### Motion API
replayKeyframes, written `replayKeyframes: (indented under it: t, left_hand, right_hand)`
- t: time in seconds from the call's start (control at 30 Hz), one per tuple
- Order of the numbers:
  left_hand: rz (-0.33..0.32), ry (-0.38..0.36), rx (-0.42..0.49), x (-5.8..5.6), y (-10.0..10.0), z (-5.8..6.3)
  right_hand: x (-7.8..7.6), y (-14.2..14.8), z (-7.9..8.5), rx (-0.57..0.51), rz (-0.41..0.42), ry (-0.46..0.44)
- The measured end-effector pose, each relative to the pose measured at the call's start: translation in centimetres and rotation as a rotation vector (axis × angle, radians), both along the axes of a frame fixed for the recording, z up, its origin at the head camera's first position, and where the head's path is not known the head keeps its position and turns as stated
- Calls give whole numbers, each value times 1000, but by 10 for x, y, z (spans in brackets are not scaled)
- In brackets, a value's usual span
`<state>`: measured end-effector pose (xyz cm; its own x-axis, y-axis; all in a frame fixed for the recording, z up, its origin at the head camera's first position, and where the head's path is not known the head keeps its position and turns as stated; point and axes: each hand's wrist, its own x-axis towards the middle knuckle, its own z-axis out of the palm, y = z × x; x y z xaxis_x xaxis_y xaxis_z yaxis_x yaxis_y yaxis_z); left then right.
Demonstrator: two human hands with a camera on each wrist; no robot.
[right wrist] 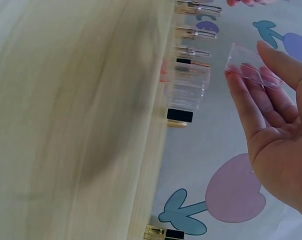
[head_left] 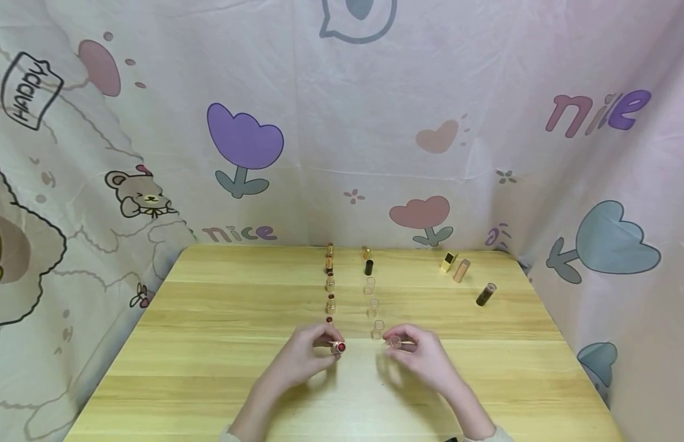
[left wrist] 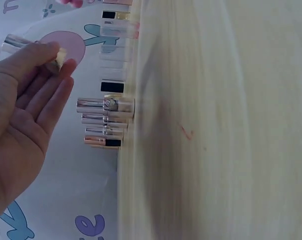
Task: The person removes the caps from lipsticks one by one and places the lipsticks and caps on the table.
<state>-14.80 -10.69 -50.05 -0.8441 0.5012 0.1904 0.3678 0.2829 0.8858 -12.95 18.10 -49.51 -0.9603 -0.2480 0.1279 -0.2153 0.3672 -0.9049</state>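
Note:
My left hand [head_left: 298, 359] pinches an uncapped lipstick [head_left: 338, 348] with a red tip, held off the table between thumb and fingers. To its right, my right hand [head_left: 428, 356] holds a clear lipstick cap [right wrist: 253, 67] between thumb and fingers, also in the air. Lipstick and cap are apart. Beyond the left hand, several uncapped lipsticks [head_left: 331, 304] stand upright in a column, the nearest partly hidden by that hand. A second column, of caps, runs beside it: clear caps [head_left: 374, 307], a black cap [head_left: 369, 267] and a gold cap [head_left: 366, 253].
On the right of the wooden table [head_left: 209, 344] stand a gold-and-black lipstick [head_left: 448, 262], a rose-gold tube [head_left: 461, 271] and a dark tube [head_left: 486, 294]. A printed cloth [head_left: 342, 123] hangs behind the table and at both sides.

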Motion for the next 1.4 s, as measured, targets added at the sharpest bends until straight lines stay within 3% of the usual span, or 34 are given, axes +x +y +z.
replayKeyframes:
  t: [0.17,0.5,0.77,0.93,1.4]
  left_hand:
    - [29,18,-137,0,-4,-3]
    - [7,-41,-229,-2,-8,-9]
    - [29,84,-333,-2,-8,-14]
    - [67,114,-377,-1,-9,-15]
    - [120,59,-409,0,-7,-16]
  right_hand:
    - [-3,-3,-6,110,22,27]
    - [-8,-10,-12,238,107,21]
    - [-10,-14,-16,363,124,39]
    - [-11,-16,-18,374,139,41]
    - [-12,-16,-20,401,137,72]
